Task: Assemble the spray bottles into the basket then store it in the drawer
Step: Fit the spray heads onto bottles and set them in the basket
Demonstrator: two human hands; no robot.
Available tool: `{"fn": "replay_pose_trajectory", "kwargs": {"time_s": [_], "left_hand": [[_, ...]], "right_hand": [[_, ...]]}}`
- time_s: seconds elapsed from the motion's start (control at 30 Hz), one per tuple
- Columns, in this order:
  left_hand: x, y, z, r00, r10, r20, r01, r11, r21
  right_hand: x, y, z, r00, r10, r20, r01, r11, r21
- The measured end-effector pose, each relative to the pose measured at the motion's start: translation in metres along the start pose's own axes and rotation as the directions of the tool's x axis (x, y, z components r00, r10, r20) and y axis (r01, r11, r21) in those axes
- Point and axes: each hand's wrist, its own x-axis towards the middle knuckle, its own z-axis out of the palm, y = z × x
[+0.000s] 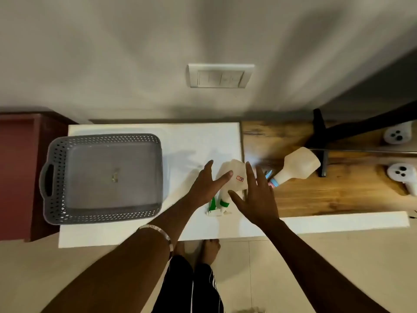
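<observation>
The green-trigger spray bottle (232,177) lies on its side on the white bench (198,141), right between my two hands, its pale body pointing away from me and its green-and-white spray head (217,205) toward me near the bench's front edge. My left hand (206,186) is spread, fingers straight, with the index fingertip over the bottle's body; whether it touches I cannot tell. My right hand (256,195) is likewise spread and holding nothing, its palm over the bench at the bottle's right side, thumb reaching toward the bottle's neck. A small red-and-white label (239,178) shows on the bottle between my fingers.

The second spray bottle (297,166) lies just beyond my right hand's fingertips on the wooden bench (338,195), tilted, its body away to the right and its blue collar (274,182) partly hidden behind my fingers.

The grey perforated basket (56,154) sits well to the left of my left hand on the white bench, with nothing in it that I can make out but a small glint on its floor. A bangle (158,231) rings my left wrist. Far to the right of my right hand lie two white controllers (401,177), beside a black stand (320,136). On the wall ahead is a white switch plate (220,75).
</observation>
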Motion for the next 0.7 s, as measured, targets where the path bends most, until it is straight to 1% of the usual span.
{"fn": "replay_pose_trajectory", "kwargs": {"time_s": [0.07, 0.17, 0.3, 0.43, 0.5, 0.57, 0.6, 0.63, 0.67, 0.7], "left_hand": [[0.012, 0.000, 0.004, 0.999, -0.032, 0.014, 0.033, 0.999, -0.037], [0.021, -0.004, 0.009, 0.993, -0.097, 0.072, 0.102, 0.992, -0.072], [0.030, -0.009, 0.016, 0.984, -0.083, 0.156, 0.090, 0.995, -0.039], [0.025, -0.008, 0.010, 0.984, -0.075, 0.162, 0.107, 0.975, -0.195], [0.019, -0.008, 0.005, 0.986, -0.063, 0.157, 0.098, 0.969, -0.228], [0.010, -0.007, -0.005, 0.987, -0.061, 0.148, 0.099, 0.960, -0.262], [0.005, -0.006, -0.010, 0.987, -0.052, 0.153, 0.092, 0.959, -0.267], [-0.001, -0.006, -0.017, 0.986, -0.037, 0.164, 0.080, 0.961, -0.264], [-0.009, -0.005, -0.024, 0.984, -0.022, 0.179, 0.069, 0.963, -0.261], [-0.018, -0.005, -0.031, 0.980, -0.006, 0.199, 0.058, 0.964, -0.259]], "right_hand": [[0.009, 0.001, 0.006, 1.000, 0.012, -0.017, -0.011, 0.999, 0.044], [0.016, 0.001, 0.016, 1.000, 0.020, -0.020, -0.018, 0.995, 0.098], [0.027, 0.001, 0.026, 1.000, 0.023, -0.013, -0.020, 0.982, 0.186], [0.035, 0.004, 0.027, 1.000, 0.004, -0.006, -0.002, 0.965, 0.262], [0.034, 0.007, 0.023, 1.000, -0.003, 0.024, -0.006, 0.935, 0.355], [0.030, 0.007, 0.015, 0.998, 0.000, 0.064, -0.030, 0.887, 0.460], [0.028, 0.008, 0.010, 0.994, 0.010, 0.110, -0.066, 0.851, 0.521], [0.024, 0.007, 0.002, 0.983, 0.019, 0.180, -0.126, 0.789, 0.602], [0.018, 0.006, -0.005, 0.962, 0.023, 0.271, -0.212, 0.687, 0.695], [0.011, 0.004, -0.014, 0.933, 0.011, 0.360, -0.305, 0.553, 0.775]]}}
